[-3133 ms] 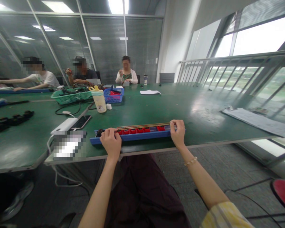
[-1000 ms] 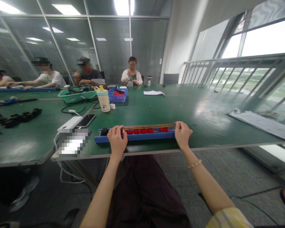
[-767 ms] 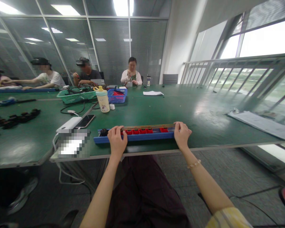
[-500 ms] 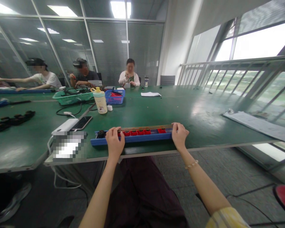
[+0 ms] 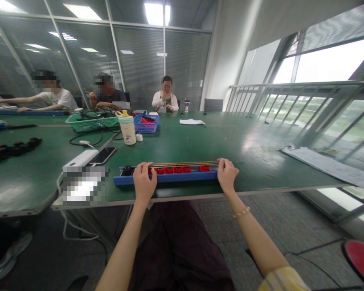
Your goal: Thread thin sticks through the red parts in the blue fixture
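Note:
A long blue channel [image 5: 186, 177] lies along the table's near edge, with several red pieces [image 5: 173, 170] in a row inside it and one red piece set apart toward the right. At its left end is a black part [image 5: 128, 170]. Thin copper-coloured strips [image 5: 183, 164] stretch lengthwise over the channel. My left hand [image 5: 144, 182] is closed around their left end, its fingers over the channel's far side. At the other end my right hand [image 5: 227, 174] grips the strips by the channel's right tip. Fingers hide both strip ends.
Left on the green table [image 5: 206, 141] lie a phone [image 5: 104, 156], a white power bank [image 5: 80, 159] with a cable, and a bottle [image 5: 128, 130]. Behind are a green basket [image 5: 92, 124] and a blue basket [image 5: 146, 127]. A clipboard [image 5: 324, 163] is at right. Several people sit beyond.
The view has shifted slightly. Both hands keep their hold on the strips over the channel, with no clear movement relative to it.

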Demonstrator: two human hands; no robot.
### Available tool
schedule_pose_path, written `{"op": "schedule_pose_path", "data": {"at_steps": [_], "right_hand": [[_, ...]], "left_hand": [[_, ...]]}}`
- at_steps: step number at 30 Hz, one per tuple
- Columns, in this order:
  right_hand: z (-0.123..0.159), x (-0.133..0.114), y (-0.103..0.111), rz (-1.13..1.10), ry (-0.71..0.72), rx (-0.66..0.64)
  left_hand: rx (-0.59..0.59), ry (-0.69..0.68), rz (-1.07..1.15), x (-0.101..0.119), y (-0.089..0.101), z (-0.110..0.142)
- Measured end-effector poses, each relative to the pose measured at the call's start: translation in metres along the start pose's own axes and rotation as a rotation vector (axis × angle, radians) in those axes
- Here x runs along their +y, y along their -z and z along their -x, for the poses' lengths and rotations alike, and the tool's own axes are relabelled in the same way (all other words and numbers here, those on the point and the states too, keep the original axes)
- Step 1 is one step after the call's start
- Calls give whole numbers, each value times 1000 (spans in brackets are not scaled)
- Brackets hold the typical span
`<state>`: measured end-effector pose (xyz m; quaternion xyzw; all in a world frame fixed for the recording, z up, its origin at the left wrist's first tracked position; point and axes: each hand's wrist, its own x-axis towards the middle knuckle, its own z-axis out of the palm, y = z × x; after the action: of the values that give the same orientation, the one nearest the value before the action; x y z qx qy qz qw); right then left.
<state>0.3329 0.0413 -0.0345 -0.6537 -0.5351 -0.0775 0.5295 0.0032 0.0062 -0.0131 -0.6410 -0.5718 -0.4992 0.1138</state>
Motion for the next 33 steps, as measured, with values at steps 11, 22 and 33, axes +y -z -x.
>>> {"op": "schedule_pose_path", "data": {"at_steps": [11, 22, 33], "right_hand": [[0, -1, 0, -9, -11, -4], [0, 2, 0, -19, -17, -11], [0, 1, 2, -20, -23, -21]], "left_hand": [[32, -7, 19, -2, 0, 1], [41, -14, 15, -2, -1, 0], [40, -21, 21, -1, -1, -1]]}}
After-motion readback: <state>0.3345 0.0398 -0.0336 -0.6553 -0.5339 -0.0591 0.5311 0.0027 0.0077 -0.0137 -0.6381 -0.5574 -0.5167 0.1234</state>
